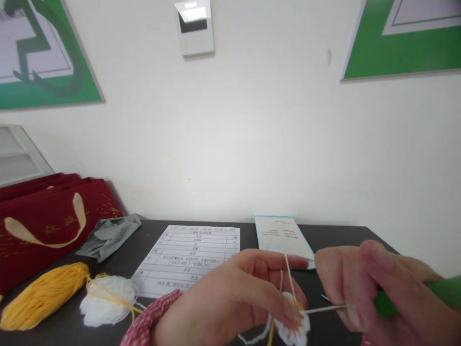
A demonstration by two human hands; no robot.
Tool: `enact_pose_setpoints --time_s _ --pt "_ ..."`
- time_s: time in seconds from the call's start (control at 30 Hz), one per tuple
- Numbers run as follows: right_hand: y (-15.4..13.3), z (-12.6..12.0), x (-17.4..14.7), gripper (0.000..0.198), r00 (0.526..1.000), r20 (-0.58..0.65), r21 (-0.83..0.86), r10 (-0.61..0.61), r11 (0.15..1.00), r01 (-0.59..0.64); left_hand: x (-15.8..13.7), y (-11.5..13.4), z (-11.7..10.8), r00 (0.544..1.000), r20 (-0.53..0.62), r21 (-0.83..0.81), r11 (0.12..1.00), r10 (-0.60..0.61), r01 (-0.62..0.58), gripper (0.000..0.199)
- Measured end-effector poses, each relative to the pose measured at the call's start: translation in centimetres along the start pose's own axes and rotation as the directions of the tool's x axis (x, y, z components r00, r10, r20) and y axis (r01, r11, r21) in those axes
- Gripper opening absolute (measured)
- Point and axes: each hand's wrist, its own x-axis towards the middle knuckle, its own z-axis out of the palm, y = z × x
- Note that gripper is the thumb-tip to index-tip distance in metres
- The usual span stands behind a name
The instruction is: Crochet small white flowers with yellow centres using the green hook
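Observation:
My left hand (252, 293) pinches a small crocheted flower piece (297, 331), white at its scalloped edge with yellow toward the middle. White yarn (289, 275) runs taut from the piece up to the left index finger, and loose white and yellow strands hang below. Closed around the green handle (437, 290) of a crochet hook is my right hand (374, 293). The hook's thin metal shaft (326, 308) points left and its tip meets the edge of the flower piece. The left fingers partly hide the piece.
A yellow yarn skein (45, 295) and a white yarn ball (108, 300) lie on the dark table at left. Behind them are red gift bags (46, 216) and a grey cloth pouch (110, 235). A printed sheet (190, 257) and a blue-edged card (281, 235) lie toward the wall.

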Motion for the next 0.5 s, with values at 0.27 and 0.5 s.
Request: enact_pose_setpoints --time_s 0.27,0.5 --pt "1.3 0.6 0.7 0.051 0.952 0.006 0.351 0.305 0.891 -0.288 -0.2 0.1 0.7 0.982 -0.085 -0.077 0.982 0.167 -0.173 0.055" --pt "1.2 0.8 0.4 0.053 0.979 -0.056 0.259 0.198 0.949 -0.177 -0.2 -0.4 0.4 0.967 -0.076 -0.13 0.959 0.244 -0.253 0.05"
